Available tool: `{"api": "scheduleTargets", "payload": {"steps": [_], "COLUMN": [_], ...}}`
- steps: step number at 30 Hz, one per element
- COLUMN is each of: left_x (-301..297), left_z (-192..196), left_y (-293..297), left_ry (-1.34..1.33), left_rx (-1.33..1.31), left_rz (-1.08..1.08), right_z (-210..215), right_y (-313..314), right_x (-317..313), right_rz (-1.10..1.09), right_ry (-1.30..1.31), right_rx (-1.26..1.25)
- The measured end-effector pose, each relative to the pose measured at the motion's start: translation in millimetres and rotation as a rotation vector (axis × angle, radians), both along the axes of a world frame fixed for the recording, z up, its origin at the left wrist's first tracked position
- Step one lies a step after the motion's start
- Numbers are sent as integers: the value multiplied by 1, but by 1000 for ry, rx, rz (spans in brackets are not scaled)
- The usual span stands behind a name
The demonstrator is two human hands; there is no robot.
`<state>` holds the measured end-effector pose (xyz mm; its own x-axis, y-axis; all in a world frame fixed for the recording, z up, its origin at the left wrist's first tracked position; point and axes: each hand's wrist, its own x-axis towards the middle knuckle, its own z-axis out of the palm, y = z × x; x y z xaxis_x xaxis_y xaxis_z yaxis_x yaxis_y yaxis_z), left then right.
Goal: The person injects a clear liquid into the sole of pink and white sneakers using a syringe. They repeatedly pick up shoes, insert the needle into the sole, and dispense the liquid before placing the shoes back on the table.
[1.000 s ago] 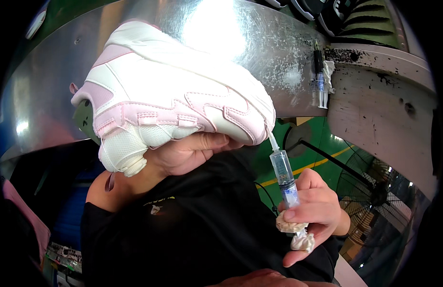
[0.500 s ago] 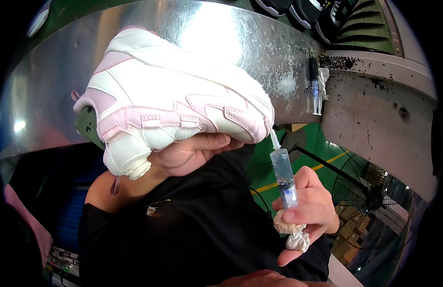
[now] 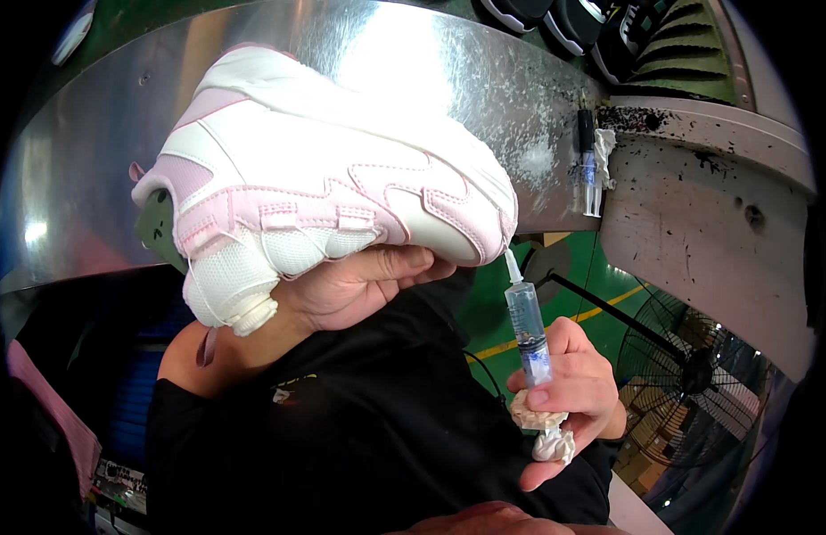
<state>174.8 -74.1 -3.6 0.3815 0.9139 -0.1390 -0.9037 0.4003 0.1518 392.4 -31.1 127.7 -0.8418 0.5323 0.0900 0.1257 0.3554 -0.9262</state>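
One pink-and-white shoe (image 3: 332, 160) is gripped by the left hand (image 3: 364, 281) by the metal table (image 3: 92, 169), and a clear syringe (image 3: 528, 323) is pinched by the right hand (image 3: 577, 379), its tip (image 3: 513, 267) at the toe (image 3: 490, 218). The toe's edge is likely being dabbed; a slow, steady push seems needed.

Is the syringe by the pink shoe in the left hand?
No, the right hand holds that syringe, while the left hand holds the pink shoe.
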Motion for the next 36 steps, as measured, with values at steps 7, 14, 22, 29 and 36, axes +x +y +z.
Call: {"api": "scheduleTargets", "payload": {"steps": [7, 14, 22, 29, 36], "left_x": [-2, -4, -2, 2, 0], "left_z": [4, 19, 25, 25, 12], "left_y": [3, 14, 17, 18, 12], "left_ry": [-35, -42, -54, -70, -1], "left_rx": [39, 39, 9, 20, 71], "left_rz": [15, 22, 64, 80, 19], "right_z": [-15, -33, -47, -49, -45], "right_y": [-6, -14, -18, -18, -26], "right_x": [-6, -21, -30, -31, -20], "right_rz": [-42, -54, -68, -69, -168], "right_ry": [136, 156, 111, 47, 206], "right_rx": [88, 354, 523, 589, 651]}}
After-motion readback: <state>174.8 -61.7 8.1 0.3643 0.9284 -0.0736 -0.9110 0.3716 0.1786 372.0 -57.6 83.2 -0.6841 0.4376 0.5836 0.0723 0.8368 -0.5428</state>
